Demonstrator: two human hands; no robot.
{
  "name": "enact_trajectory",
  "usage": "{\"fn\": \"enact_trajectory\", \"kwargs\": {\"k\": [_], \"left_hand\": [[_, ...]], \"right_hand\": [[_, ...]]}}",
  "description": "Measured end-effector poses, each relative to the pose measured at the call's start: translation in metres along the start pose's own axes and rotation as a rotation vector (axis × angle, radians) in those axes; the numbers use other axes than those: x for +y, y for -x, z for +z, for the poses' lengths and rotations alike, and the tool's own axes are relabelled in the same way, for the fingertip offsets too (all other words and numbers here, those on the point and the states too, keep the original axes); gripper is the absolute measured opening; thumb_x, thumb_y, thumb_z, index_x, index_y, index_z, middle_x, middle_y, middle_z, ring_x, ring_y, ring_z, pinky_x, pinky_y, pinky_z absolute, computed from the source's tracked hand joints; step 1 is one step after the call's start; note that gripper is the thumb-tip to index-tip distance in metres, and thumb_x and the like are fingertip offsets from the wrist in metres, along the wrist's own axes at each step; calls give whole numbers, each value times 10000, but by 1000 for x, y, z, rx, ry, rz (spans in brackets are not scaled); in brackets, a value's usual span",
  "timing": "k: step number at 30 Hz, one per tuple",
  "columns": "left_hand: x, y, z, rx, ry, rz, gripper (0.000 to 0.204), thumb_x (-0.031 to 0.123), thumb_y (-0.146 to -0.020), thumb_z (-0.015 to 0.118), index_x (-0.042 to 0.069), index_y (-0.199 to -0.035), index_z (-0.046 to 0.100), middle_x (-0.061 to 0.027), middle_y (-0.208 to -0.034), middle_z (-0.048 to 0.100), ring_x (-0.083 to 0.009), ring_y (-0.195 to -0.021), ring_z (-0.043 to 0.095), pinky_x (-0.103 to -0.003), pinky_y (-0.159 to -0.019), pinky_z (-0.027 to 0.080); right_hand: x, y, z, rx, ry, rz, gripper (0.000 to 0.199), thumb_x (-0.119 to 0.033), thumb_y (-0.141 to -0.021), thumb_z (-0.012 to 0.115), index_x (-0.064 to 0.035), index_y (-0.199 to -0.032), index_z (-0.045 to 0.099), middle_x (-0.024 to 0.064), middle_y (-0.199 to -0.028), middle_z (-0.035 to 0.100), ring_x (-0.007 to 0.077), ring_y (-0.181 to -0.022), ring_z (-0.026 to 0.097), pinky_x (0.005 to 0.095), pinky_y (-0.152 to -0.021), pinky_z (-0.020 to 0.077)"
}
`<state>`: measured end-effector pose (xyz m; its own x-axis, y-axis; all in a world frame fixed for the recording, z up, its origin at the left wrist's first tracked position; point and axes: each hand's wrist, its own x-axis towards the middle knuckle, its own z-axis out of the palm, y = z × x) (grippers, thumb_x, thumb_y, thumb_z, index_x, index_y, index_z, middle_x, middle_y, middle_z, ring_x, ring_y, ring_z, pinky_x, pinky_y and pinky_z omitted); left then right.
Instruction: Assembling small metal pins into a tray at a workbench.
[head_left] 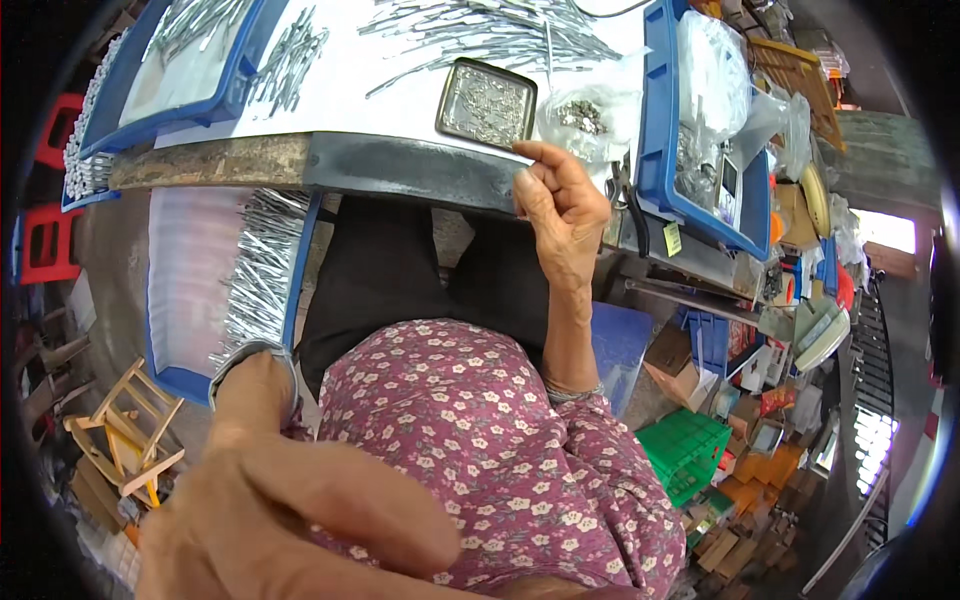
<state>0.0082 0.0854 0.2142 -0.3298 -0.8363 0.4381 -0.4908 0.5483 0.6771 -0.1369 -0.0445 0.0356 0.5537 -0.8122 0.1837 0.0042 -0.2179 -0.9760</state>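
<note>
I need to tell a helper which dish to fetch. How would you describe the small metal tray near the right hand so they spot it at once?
Start at the white-topped workbench with its dark front edge. Near that edge, just above the right hand, lies the small tray. It is square, grey metal and shallow, unlike the big blue plastic bins around it.

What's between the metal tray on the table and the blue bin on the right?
In the head view, a clear plastic bag holding small metal parts lies between the metal tray and the blue bin; the right hand touches the table edge just below.

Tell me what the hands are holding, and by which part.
Right hand pinches the metal tray by its near right corner. Left hand grips a round grey object; its kind cannot be told.
</note>
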Motion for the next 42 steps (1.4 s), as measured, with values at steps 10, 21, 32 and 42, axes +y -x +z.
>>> {"fn": "enact_trajectory", "kwargs": {"k": [10, 21, 32, 42], "left_hand": [[11, -14, -6, 75, -122, -89, 76, 144, -736, 587, 126, -810, 592, 18, -817, 574, -60, -684, 526, -177, -549, 396], [19, -4, -12, 148, -190, -145, 34, 140, -742, 576, 129, -774, 582, 23, -788, 575, -58, -658, 522, -179, -540, 390], [18, -1, -13, 205, -181, -116, 13, 135, -747, 564, 132, -738, 572, 27, -758, 575, -56, -632, 517, -181, -531, 383], [14, 18, -5, 258, -58, -23, 49, 131, -753, 554, 135, -705, 563, 31, -731, 575, -54, -608, 513, -183, -523, 377]], "right_hand": [[16, 4, 11, -120, 288, -112, 214, 0, -800, 545, 23, -1012, 534, 21, -571, 454, 71, -490, 396, 225, -452, 334], [13, 9, 15, -181, 293, -47, 221, -9, -819, 533, 13, -1038, 550, -19, -621, 469, 40, -552, 420, 183, -510, 345], [14, 10, 16, -214, 341, -91, 227, -11, -816, 535, 5, -1042, 550, -12, -600, 468, 46, -542, 422, 189, -508, 349], [11, 9, 17, -223, 355, -75, 217, -2, -809, 540, 15, -1026, 546, -5, -610, 468, 48, -539, 413, 193, -498, 354]]}}
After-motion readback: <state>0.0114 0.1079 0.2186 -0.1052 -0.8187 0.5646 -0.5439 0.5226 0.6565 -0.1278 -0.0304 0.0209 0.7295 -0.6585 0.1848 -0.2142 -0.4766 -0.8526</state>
